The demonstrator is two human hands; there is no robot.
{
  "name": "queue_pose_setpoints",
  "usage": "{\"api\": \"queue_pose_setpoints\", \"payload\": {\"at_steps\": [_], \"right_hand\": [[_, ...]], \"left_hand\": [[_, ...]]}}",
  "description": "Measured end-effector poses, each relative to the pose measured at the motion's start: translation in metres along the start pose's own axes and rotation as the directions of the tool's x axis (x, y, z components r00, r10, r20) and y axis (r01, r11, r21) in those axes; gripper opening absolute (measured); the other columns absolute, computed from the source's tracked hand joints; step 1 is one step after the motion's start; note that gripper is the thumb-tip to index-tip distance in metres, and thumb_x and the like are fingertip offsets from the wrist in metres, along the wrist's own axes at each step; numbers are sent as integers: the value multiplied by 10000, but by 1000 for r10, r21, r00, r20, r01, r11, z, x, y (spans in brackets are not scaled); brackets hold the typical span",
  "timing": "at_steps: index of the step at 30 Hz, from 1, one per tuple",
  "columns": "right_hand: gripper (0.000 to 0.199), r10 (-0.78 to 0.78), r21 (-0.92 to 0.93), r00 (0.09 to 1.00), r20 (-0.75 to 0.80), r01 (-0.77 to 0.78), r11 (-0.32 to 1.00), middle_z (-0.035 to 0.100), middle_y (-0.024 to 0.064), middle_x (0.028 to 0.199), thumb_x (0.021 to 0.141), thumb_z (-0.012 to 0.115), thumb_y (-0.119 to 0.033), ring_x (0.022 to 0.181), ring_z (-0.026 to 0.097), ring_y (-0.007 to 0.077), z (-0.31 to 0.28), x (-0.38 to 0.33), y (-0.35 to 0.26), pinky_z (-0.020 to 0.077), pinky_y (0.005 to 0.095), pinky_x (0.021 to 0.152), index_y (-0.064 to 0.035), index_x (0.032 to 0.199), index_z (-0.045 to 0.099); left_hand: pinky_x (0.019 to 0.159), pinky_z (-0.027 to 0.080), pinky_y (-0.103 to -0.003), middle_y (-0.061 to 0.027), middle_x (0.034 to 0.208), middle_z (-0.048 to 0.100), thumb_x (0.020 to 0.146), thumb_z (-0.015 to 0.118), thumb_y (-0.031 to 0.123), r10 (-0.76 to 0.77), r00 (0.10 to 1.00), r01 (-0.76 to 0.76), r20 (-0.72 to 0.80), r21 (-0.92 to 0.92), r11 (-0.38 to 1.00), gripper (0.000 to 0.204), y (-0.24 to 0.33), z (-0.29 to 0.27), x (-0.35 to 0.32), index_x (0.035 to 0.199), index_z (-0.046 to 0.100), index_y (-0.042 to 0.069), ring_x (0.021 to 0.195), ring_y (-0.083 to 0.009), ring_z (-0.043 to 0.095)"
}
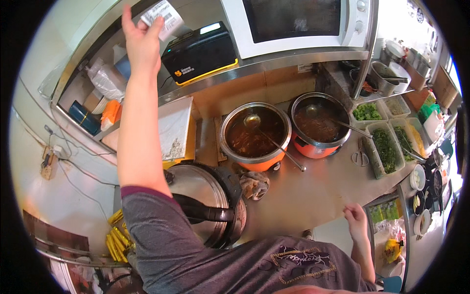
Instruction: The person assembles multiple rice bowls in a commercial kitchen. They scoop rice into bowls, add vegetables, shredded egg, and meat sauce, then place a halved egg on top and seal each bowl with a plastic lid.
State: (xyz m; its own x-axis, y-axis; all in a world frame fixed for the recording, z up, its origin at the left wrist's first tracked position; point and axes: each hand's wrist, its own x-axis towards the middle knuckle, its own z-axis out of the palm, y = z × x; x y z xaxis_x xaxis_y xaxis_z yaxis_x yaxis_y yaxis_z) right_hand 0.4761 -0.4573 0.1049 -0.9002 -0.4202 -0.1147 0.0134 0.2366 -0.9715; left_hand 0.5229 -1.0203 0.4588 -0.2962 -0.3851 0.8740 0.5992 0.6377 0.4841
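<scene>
My left hand (143, 49) is raised at the upper left, pinching a small white printed receipt (165, 17) between thumb and fingers. Beside it on the steel shelf stands a black receipt printer (200, 53) with a yellow lower edge. At the lower right, my right hand (356, 218) hangs low near the counter's front edge, its fingers curled in and nothing visible in them. Two orange-sided round pots (267, 164) (318, 149) of dark reddish-brown broth stand between the hands, each with a ladle in it.
A white microwave (293, 46) sits on the shelf. A large lidded pressure cooker (196, 188) stands at my left, near a crumpled cloth (254, 185). Scissors (360, 158) lie beside tubs of chopped greens (384, 149). Bowls (417, 177) line the right side.
</scene>
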Motion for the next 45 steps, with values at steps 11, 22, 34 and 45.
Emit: {"api": "queue_pose_setpoints", "payload": {"at_steps": [11,22,34,45], "right_hand": [[751,-703,718,442,557,169,675,461,192,1261,836,647,59,1117,561,249,137,59,-139,489,381,896,-49,1403,167],[176,-367,301,154,918,333,893,640,69,910,837,640,77,857,627,156,-83,63,-28,492,291,710,-23,982,644],[242,-465,253,474,748,443,860,641,67,1013,899,640,-177,877,593,103,-9,71,-30,491,283,752,9,1054,639],[220,-283,326,482,829,-5,945,634,36,961,895,619,-58,837,565,65,13,63,-24,478,258,728,-10,1105,572]], "left_hand": [[1059,350,-481,-207,1458,334,862,676,110,-266,959,284,101,-279,917,1076,152,127,-373,1494,-178,277,1350,-330,368],[980,471,-446,-185,1348,484,924,600,105,-808,518,489,-281,-677,549,572,156,197,-413,1424,334,27,1215,-311,514],[861,497,-298,-49,1119,609,852,609,-57,-913,405,914,56,-44,403,530,165,256,-475,1338,428,58,988,-153,611],[984,414,-404,-93,1193,602,995,455,329,-908,409,572,-93,-748,335,420,113,194,-464,1288,517,35,1103,-245,568]]}}
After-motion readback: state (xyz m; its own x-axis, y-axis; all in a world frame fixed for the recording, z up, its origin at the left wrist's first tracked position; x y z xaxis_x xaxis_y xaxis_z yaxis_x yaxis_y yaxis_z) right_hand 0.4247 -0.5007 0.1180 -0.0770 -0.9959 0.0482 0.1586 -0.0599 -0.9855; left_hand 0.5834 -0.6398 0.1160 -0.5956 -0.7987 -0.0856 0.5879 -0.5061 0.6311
